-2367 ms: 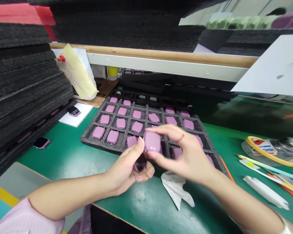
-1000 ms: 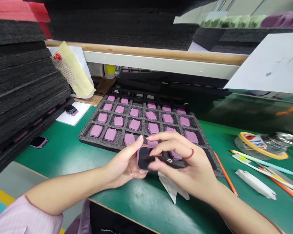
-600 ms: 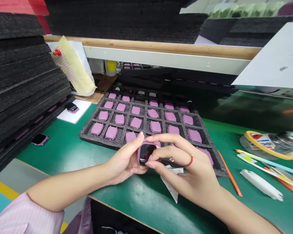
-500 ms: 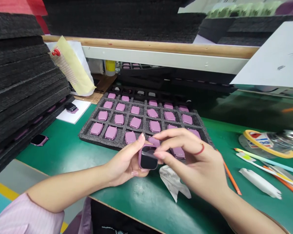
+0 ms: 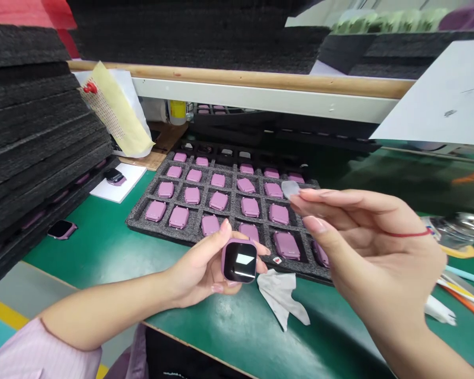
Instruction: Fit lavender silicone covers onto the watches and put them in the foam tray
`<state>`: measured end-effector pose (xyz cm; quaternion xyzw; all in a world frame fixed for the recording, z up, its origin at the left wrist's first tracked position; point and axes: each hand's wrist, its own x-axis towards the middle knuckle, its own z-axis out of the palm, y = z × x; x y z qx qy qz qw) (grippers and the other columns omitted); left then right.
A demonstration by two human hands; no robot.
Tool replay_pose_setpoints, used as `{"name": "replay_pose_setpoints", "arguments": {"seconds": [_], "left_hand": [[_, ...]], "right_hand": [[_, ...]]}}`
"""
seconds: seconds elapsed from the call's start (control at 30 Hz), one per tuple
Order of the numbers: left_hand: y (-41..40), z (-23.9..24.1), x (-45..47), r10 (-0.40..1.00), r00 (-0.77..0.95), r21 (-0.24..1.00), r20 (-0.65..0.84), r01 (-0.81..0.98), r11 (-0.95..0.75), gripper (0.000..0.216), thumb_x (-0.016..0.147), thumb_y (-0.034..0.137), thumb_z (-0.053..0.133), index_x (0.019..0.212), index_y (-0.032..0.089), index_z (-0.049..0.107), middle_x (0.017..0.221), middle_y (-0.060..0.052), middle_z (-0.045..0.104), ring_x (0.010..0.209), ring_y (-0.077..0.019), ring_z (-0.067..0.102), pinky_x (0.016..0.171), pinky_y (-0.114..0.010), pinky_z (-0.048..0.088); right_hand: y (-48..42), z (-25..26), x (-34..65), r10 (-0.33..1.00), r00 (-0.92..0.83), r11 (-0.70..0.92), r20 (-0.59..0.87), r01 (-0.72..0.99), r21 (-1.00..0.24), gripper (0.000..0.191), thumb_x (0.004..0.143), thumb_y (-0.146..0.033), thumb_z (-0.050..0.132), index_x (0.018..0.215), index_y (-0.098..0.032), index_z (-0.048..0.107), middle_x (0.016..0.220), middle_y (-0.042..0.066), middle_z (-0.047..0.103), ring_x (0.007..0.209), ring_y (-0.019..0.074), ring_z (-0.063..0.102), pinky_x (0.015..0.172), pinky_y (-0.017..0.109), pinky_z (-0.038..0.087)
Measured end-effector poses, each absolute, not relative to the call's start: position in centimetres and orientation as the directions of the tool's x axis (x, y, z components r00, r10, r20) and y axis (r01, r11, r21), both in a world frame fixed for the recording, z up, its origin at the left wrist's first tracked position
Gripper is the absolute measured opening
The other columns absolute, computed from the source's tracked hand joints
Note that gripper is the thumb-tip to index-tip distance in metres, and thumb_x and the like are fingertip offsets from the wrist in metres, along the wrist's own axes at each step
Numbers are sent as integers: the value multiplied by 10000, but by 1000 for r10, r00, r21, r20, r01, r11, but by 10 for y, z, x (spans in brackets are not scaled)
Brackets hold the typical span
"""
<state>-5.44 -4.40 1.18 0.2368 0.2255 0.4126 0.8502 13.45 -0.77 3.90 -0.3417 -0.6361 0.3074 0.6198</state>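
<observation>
My left hand [image 5: 205,268] is closed round a pink smartwatch case [image 5: 239,261], its dark glossy screen facing up and reflecting light. Up and to the right, my right hand [image 5: 363,247] pinches a small clear film [image 5: 290,189] between thumb and fingertips, apart from the watch. Beyond both hands lies a black foam tray [image 5: 169,234] with pink watch cases sitting in its compartments; my right hand hides part of its right side. A crumpled white cloth [image 5: 282,297] rests on the green table just right of the held watch.
Stacked black foam trays [image 5: 31,131] rise at the left. Another watch [image 5: 62,229] lies beside them, and one more [image 5: 114,177] sits on a white pad [image 5: 124,185]. Pens [image 5: 466,273] and a metal-topped jar [image 5: 468,226] are at the right. A shelf edge [image 5: 240,99] crosses above the tray.
My right hand has moved up and right, away from the watch, with the clear film lifted off its screen. My left hand holds the watch in nearly the same place.
</observation>
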Motion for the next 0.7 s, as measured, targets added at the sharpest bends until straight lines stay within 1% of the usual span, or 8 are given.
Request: {"name": "replay_pose_setpoints", "arguments": {"seconds": [0.07, 0.13, 0.2, 0.27, 0.37, 0.53, 0.6, 0.7], "left_hand": [[-44, 12, -54, 809, 555, 586, -192, -597, 549, 530, 797, 642, 731, 913, 126, 767, 777, -60, 702, 399, -12, 422, 380, -157, 219], [-44, 13, -54, 812, 545, 585, -206, -597, 549, 519, 778, 632, 756, 897, 127, 753, 762, -55, 692, 409, -19, 431, 378, -151, 229], [-45, 12, -54, 814, 536, 582, -225, -596, 553, 505, 773, 631, 761, 874, 136, 730, 681, -20, 640, 413, -28, 431, 380, -145, 241], [-45, 12, -54, 813, 537, 582, -225, -596, 554, 505, 780, 639, 750, 866, 143, 713, 620, 12, 573, 416, -34, 428, 378, -141, 247], [-45, 14, -54, 807, 550, 592, -213, -585, 554, 539, 780, 657, 736, 882, 128, 714, 663, 3, 576, 439, -35, 442, 367, -138, 246], [-44, 16, -54, 810, 546, 595, -214, -585, 551, 557, 763, 663, 748, 879, 120, 710, 690, 2, 570, 465, -33, 445, 361, -131, 253], [-44, 15, -53, 831, 513, 619, -217, -586, 523, 568, 754, 673, 749, 870, 120, 702, 692, 5, 562, 465, -31, 440, 361, -130, 255], [-46, 13, -53, 869, 452, 699, -202, -555, 451, 569, 784, 684, 709, 884, 125, 682, 684, 16, 547, 443, -27, 424, 364, -139, 268]], "right_hand": [[-9, 39, 139, 724, -67, 685, 686, 186, -704, 209, 861, -126, 750, 981, -297, 733, 967, -10, 785, 924, 201, 771, 878, 383, 663], [-12, 38, 145, 595, -264, 801, 759, 275, -533, 275, 859, -108, 740, 1030, -324, 752, 964, -8, 795, 905, 210, 770, 836, 369, 666], [-19, 37, 151, 495, -474, 869, 729, 281, -408, 361, 886, -120, 703, 1164, -349, 735, 1048, -1, 799, 937, 224, 770, 830, 361, 667], [-29, 35, 154, 468, -583, 883, 664, 281, -376, 398, 954, -143, 598, 1272, -364, 694, 1114, 5, 790, 995, 234, 763, 861, 367, 662], [-43, 31, 154, 466, -614, 885, 636, 329, -331, 431, 1014, -159, 468, 1342, -371, 652, 1116, 15, 788, 1065, 236, 742, 922, 379, 642], [-42, 25, 150, 396, -652, 915, 647, 338, -220, 439, 1027, -183, 434, 1388, -365, 605, 1072, 26, 794, 1064, 244, 740, 886, 408, 651], [-35, 28, 145, 360, -669, 930, 650, 313, -194, 409, 1006, -168, 500, 1352, -347, 622, 1055, 14, 799, 1023, 236, 749, 861, 406, 651], [-29, 36, 136, 323, -658, 937, 680, 325, -132, 322, 922, -161, 680, 1206, -314, 673, 947, -1, 809, 876, 227, 749, 784, 404, 630]]}}
